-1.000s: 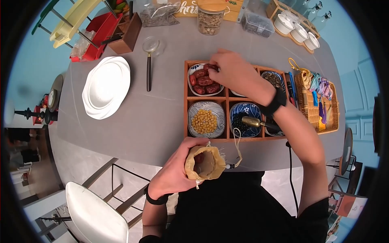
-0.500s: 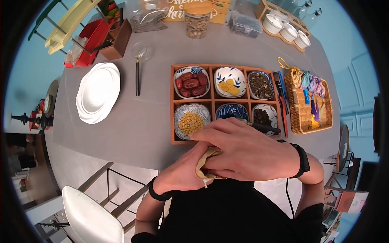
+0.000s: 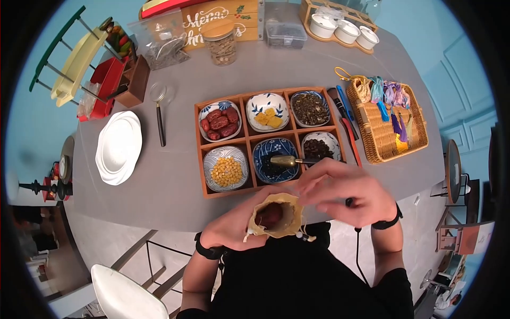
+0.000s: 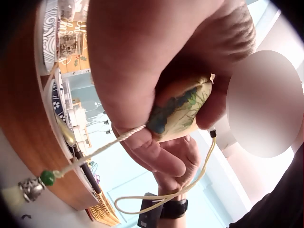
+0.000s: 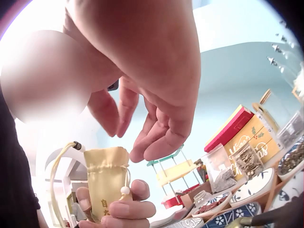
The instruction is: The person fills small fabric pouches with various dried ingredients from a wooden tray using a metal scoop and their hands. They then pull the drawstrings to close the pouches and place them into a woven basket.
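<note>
My left hand [image 3: 231, 223] grips a small yellow drawstring pouch [image 5: 107, 178], its mouth facing up and open. Inside lies a dark red date [image 3: 269, 215]. Painted blue and green marks show on the pouch's side in the left wrist view, and a cord with a green bead [image 4: 47, 178] hangs from it. Just right of the mouth hovers my right hand [image 3: 353, 194], fingers loosely bent with nothing between them. Beyond both hands stands a divided wooden box [image 3: 244, 119] with patterned bowls, including red dates [image 3: 219, 125], yellow kernels [image 3: 227, 172] and yellow squares [image 3: 269, 119].
A brass scoop [image 3: 284, 160] lies across the dark blue bowl. Dried leaves [image 3: 311, 109] fill the back right bowl. Right of the box are pens and a wicker basket [image 3: 382, 149] with small pouches. On the left lie a white dish [image 3: 119, 149] and a magnifying glass [image 3: 160, 117].
My right hand went from the date bowl to the pouch's mouth, then drew away to the right. The left hand keeps its hold. The head view has shifted and turned slightly.
</note>
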`<action>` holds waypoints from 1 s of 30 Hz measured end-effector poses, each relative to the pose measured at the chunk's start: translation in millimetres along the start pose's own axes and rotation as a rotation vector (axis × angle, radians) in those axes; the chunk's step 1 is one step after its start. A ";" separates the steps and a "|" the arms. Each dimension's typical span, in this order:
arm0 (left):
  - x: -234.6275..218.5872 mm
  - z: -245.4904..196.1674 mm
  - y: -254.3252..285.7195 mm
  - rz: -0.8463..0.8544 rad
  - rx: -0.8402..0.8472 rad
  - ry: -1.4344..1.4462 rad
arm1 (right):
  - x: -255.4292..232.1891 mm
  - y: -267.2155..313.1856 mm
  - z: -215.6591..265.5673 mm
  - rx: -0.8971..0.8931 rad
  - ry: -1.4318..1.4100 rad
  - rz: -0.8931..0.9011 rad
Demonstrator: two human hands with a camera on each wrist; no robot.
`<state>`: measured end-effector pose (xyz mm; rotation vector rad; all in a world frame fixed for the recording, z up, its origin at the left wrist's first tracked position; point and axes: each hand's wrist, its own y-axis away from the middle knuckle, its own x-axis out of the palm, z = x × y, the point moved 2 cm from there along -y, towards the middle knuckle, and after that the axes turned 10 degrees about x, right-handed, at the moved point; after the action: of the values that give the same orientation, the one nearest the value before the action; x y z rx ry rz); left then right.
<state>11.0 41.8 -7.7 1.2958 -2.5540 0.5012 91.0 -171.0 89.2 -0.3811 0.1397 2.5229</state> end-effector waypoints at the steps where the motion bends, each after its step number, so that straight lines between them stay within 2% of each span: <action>1: 0.1 4.6 -0.5 -0.020 -0.046 0.163 | 2.4 4.3 0.5 -0.040 0.067 -0.017; 3: -0.4 5.7 -6.8 0.029 -0.058 0.078 | 9.8 7.4 -0.7 -0.098 0.214 -0.060; 5: 6.9 2.2 -12.9 0.087 -0.072 -0.001 | 11.9 11.8 -10.2 -0.081 0.289 -0.066; 7: 14.4 -2.5 -23.5 0.037 -0.067 -0.194 | 9.0 14.9 -9.9 -0.095 0.406 -0.087; 8: 16.2 0.8 -25.6 0.043 -0.063 -0.196 | 6.4 17.1 -6.3 -0.095 0.411 -0.093; 10: 17.8 10.2 -21.9 -0.118 -0.104 -0.376 | 3.1 22.2 1.5 -0.125 0.535 -0.196; 11: 20.8 11.1 -21.1 -0.228 -0.060 -0.368 | 3.9 23.4 2.7 -0.127 0.534 -0.198; 12: 22.5 11.3 -24.0 -0.228 -0.063 -0.370 | 5.8 24.1 2.7 -0.094 0.586 -0.202; 14: 23.9 7.2 -29.6 -0.250 0.092 -0.491 | 8.1 24.0 2.2 -0.059 0.634 -0.206; 16: 24.7 10.9 -29.7 -0.249 0.074 -0.472 | 10.1 25.0 1.3 -0.037 0.696 -0.201; 20: 27.5 18.5 -27.0 -0.299 -0.009 -0.392 | 10.6 26.1 -2.1 -0.011 0.673 -0.217; 23: 30.7 18.7 -29.1 -0.359 0.001 -0.402 | 11.0 27.2 -4.8 -0.006 0.705 -0.151; 26: 23.0 24.9 -21.1 -0.322 0.019 -0.455 | 8.6 29.1 -3.7 -0.013 0.705 -0.135; 27: 20.8 25.9 -18.5 -0.320 0.022 -0.452 | 4.7 30.5 -2.8 -0.006 0.603 -0.212; 28: 17.4 27.2 -16.0 -0.376 0.017 -0.313 | -0.1 31.1 -2.1 -0.005 0.504 -0.285; 29: 15.4 28.0 -14.5 -0.434 0.012 -0.174 | -0.8 33.3 -6.0 -0.008 0.509 -0.279; 30: 15.5 25.0 -15.1 -0.442 0.019 -0.174 | -1.5 36.9 -16.0 0.057 0.310 -0.327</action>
<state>12.9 12.1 -22.2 1.9144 -2.2827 0.3334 75.3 -205.2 75.0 -0.7105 0.2470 2.1217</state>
